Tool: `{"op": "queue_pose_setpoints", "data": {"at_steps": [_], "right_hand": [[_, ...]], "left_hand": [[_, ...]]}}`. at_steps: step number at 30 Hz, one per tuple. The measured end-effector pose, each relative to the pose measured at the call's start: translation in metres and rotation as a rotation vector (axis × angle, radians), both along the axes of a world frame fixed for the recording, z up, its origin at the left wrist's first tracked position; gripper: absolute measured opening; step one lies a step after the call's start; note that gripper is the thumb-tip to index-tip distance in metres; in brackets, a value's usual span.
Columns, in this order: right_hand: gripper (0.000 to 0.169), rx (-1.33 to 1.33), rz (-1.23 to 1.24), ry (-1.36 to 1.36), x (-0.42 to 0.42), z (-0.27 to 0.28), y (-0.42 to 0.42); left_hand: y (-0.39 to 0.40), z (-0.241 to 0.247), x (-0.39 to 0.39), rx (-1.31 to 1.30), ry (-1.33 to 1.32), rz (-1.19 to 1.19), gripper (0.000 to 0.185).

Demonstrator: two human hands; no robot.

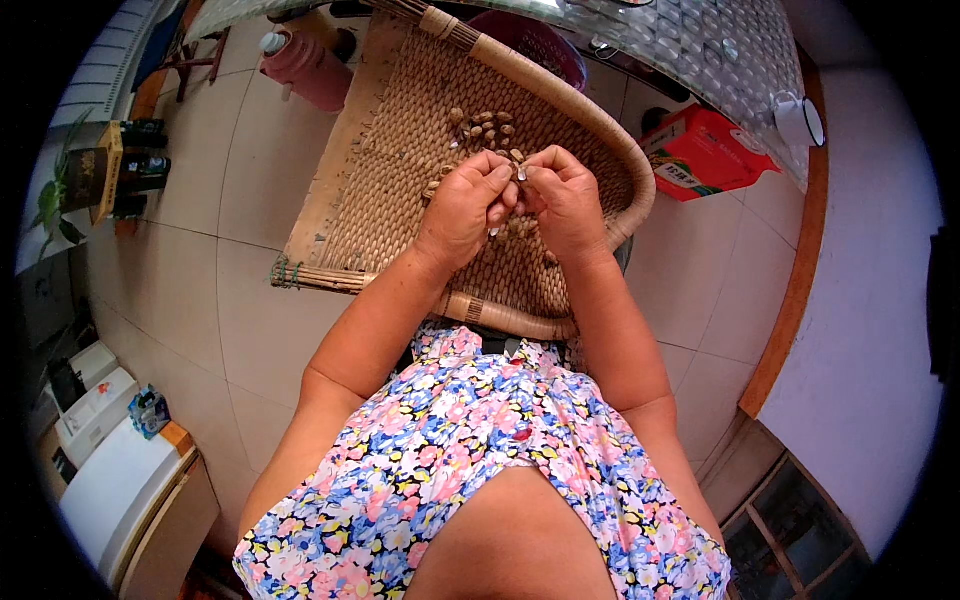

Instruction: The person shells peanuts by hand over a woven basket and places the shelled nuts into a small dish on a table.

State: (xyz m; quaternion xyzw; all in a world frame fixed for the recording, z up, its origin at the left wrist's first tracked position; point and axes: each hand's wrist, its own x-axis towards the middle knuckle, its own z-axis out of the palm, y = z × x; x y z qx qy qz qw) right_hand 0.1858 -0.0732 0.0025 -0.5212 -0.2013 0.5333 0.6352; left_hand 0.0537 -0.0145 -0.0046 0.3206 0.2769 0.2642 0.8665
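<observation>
A woven wicker winnowing basket [360, 195] with a thick bound rim lies before me, tilted across the picture. Several brown nuts or pods [491, 129] are heaped in its upper part, with a few more beside my left hand. My left hand [469, 202] and my right hand [562, 195] meet over the basket, fingertips pinched close together. Between them is a small brown piece with a whitish bit at the right fingertips; its exact kind cannot be told. Another whitish bit [493, 232] shows just under my left fingers.
A table with a patterned, glossy cover [697, 52] spans the top. Beneath its edge are a purple basin [566, 64] and a red box [705, 152]. A white mug [799, 121] stands at the table's right edge. A pink bottle [307, 71] is at the upper left.
</observation>
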Motion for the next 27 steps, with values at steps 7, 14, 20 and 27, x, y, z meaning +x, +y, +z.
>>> {"op": "queue_pose_setpoints", "data": {"at_steps": [7, 14, 20, 27], "right_hand": [[0.003, -0.007, 0.031, -0.039, 0.004, 0.000, -0.002], [0.004, -0.026, 0.050, -0.241, -0.005, 0.015, 0.000], [0.004, -0.016, 0.057, -0.361, -0.008, 0.015, 0.000], [0.003, 0.098, 0.072, -0.582, -0.006, 0.002, -0.005]], "left_hand": [[-0.003, 0.003, 0.002, 0.159, 0.152, -0.007, 0.017], [-0.006, -0.004, 0.005, 0.411, 0.304, 0.092, 0.017], [-0.007, 0.005, 0.006, 0.739, 0.475, 0.136, 0.018], [-0.006, 0.002, 0.003, 0.253, 0.215, 0.085, 0.018]]}}
